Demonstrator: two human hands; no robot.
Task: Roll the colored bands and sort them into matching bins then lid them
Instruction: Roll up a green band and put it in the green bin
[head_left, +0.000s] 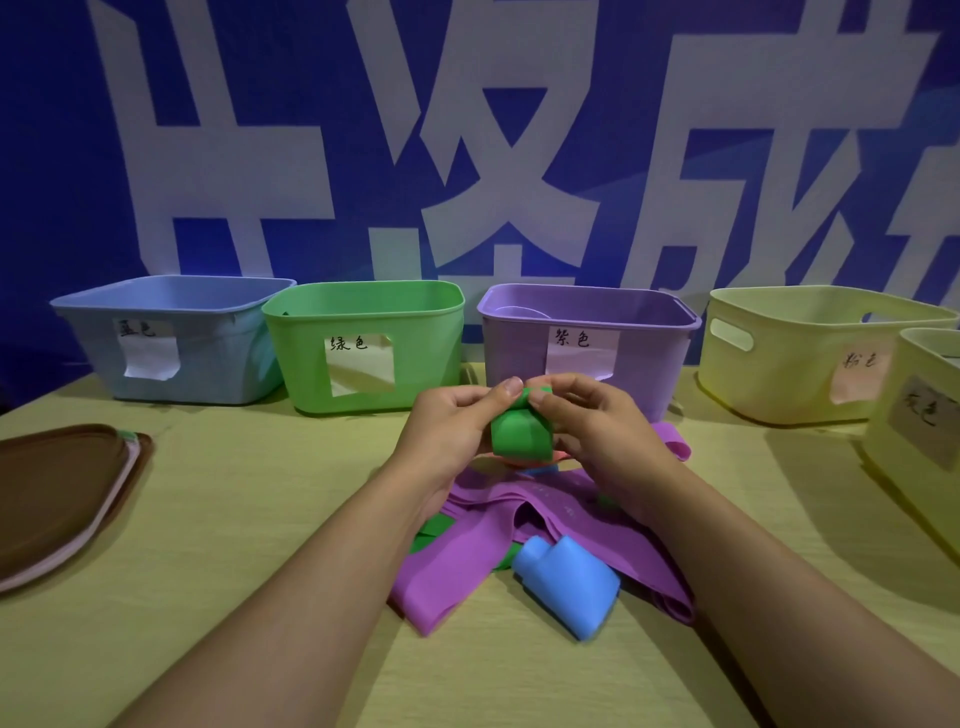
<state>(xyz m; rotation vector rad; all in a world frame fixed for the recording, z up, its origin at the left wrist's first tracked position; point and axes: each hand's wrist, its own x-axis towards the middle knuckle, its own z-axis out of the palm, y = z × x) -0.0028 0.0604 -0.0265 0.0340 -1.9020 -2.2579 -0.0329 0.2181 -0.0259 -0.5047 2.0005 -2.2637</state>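
Both the left hand (452, 421) and right hand (587, 421) have fingers pinched on the green band (521, 435), held above the surface's middle; the springy roll may unwind if either pinch slackens before the green bin (363, 312)

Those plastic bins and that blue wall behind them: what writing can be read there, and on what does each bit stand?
"蓝色": paper label on the pale blue plastic bin, faint.
"绿色": label on the green plastic bin.
"紫色": label on the purple plastic bin.
"粉色": pink label on the pale yellow plastic bin, blurred.
Grey label on the nearer yellow bin: first character illegible, then "色".
Blue wall banner: huge white characters, cropped; "成" partly readable.
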